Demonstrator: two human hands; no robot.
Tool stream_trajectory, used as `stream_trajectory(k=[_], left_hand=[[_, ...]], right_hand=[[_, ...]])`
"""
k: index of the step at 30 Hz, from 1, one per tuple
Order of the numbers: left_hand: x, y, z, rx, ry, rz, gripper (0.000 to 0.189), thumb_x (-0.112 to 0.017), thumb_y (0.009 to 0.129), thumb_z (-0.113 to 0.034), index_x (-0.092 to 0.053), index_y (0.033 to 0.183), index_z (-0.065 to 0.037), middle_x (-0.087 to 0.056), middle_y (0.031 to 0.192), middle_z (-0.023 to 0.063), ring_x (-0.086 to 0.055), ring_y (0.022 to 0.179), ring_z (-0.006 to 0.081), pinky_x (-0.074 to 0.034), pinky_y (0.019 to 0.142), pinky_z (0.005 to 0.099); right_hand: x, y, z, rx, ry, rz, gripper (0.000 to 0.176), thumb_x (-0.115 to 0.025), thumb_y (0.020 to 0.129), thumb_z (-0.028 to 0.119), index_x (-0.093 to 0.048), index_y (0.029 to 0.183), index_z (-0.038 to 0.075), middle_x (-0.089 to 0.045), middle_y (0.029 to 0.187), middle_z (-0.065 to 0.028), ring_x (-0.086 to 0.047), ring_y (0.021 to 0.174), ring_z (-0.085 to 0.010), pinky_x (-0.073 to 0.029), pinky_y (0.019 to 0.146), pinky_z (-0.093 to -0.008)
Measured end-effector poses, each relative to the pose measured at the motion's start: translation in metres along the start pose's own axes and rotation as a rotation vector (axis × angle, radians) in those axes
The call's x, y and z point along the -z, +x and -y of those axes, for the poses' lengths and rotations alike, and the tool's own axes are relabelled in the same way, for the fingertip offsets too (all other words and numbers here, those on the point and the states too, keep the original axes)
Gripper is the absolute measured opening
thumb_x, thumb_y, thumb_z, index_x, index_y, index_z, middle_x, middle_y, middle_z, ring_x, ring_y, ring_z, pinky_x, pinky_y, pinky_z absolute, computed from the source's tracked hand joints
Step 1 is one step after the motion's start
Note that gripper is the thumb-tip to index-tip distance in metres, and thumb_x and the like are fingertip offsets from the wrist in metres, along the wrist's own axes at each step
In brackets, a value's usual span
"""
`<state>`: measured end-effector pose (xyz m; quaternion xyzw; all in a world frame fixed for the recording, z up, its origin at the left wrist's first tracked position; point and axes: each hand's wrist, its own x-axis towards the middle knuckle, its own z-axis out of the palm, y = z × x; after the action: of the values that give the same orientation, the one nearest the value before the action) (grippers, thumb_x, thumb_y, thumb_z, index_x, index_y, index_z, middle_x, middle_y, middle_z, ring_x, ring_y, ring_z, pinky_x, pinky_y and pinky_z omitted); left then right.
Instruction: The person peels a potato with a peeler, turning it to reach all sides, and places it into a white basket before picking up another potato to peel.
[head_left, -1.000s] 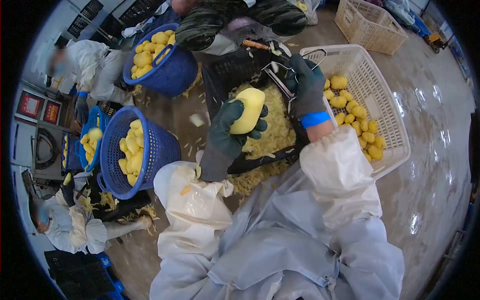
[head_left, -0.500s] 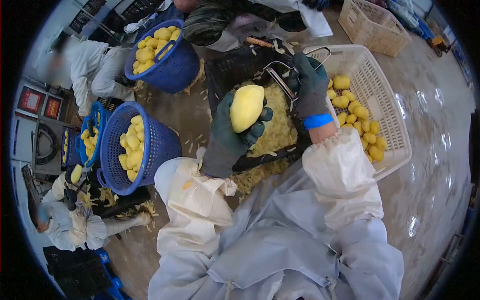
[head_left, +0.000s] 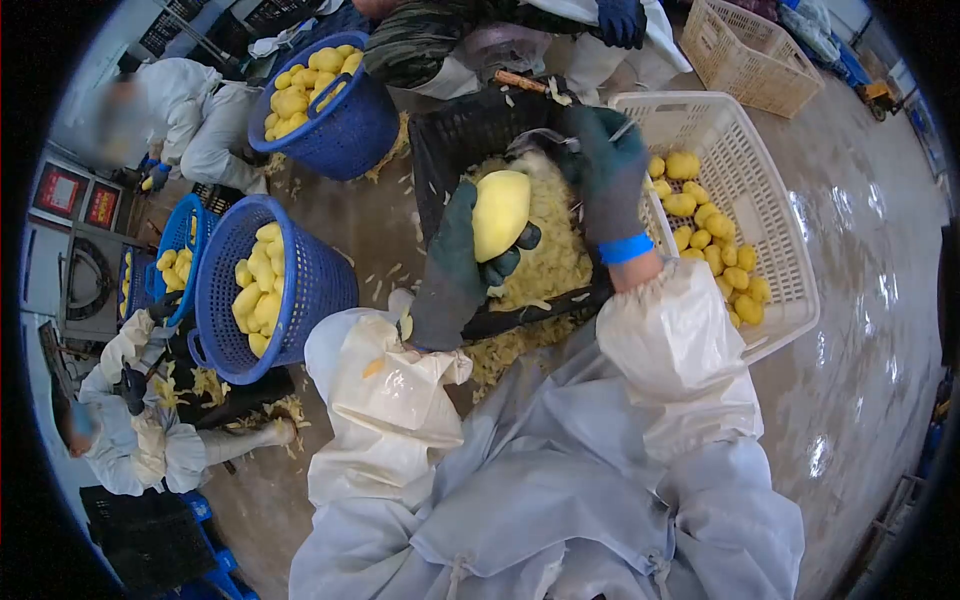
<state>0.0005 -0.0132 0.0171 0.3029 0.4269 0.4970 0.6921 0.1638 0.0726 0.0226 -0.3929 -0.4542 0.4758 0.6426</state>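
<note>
My left hand is clamped around a large, pale yellow potato, its gloved fingers curled under and beside it, above the near-middle of a black crate. My right hand, also gloved and with a blue band at the wrist, is closed on a metal peeler; both are blurred, so I can't make out each finger. The peeler is near the potato, but I can't tell whether they touch. Below my hands, pale peelings fill much of the crate. Just to the right, a white slatted crate has small yellow potatoes along its left and near parts. Off to my left stands a blue basket of yellow potatoes, with another blue basket of them farther away. Two people in pale clothing are on the far left, and loose scraps lie on the wet floor.
</note>
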Motion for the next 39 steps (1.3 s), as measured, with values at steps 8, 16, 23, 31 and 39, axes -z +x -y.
stream_trajectory(k=[8,16,23,31,39], left_hand=[[0.005,0.007,-0.001,0.056,0.068,0.069,0.058,-0.049,0.09,-0.054,-0.053,0.122,-0.006,-0.067,0.086,0.0132,-0.065,0.068,0.0189,-0.05,0.049,0.0261],[0.006,0.02,-0.001,-0.618,0.204,-0.13,0.049,-0.066,0.082,-0.014,-0.047,0.126,-0.003,-0.058,0.109,0.0079,-0.059,0.094,0.0159,-0.051,0.08,0.0287],[0.016,0.021,0.003,-0.756,0.397,-0.091,0.063,-0.07,0.076,-0.005,-0.04,0.131,-0.003,-0.051,0.12,0.0105,-0.056,0.105,0.0186,-0.05,0.086,0.0295],[0.015,0.017,-0.011,-0.312,-0.025,0.028,0.058,-0.071,0.078,-0.014,-0.047,0.128,-0.001,-0.058,0.116,0.0133,-0.061,0.101,0.0251,-0.053,0.086,0.0354],[0.005,0.01,-0.013,-0.264,-0.056,0.065,0.058,-0.07,0.078,-0.019,-0.048,0.127,0.005,-0.061,0.112,0.017,-0.062,0.102,0.0305,-0.053,0.091,0.0404]], right_hand=[[0.008,0.01,-0.012,-0.112,0.104,-0.095,0.023,-0.067,0.084,0.026,-0.063,0.086,0.003,-0.057,0.067,0.0005,-0.047,0.051,-0.0059,-0.034,0.046,-0.0199],[0.003,-0.005,-0.028,-0.627,-0.047,0.214,0.023,-0.067,0.085,0.027,-0.067,0.088,0.004,-0.058,0.066,-0.0006,-0.053,0.052,-0.0094,-0.04,0.046,-0.0247],[-0.007,-0.006,-0.02,-0.72,0.056,0.467,0.031,-0.068,0.084,0.038,-0.064,0.083,0.008,-0.057,0.063,-0.0006,-0.052,0.05,-0.0071,-0.036,0.041,-0.022],[-0.012,-0.013,0.014,-0.375,-0.173,0.435,0.029,-0.071,0.082,0.033,-0.065,0.08,0.005,-0.056,0.065,0.0002,-0.047,0.05,-0.0055,-0.036,0.043,-0.0215],[0.02,0.015,0.032,-0.212,0.157,0.079,0.026,-0.064,0.088,0.029,-0.066,0.092,0.003,-0.056,0.066,0.0016,-0.047,0.051,-0.0052,-0.034,0.044,-0.0203]])
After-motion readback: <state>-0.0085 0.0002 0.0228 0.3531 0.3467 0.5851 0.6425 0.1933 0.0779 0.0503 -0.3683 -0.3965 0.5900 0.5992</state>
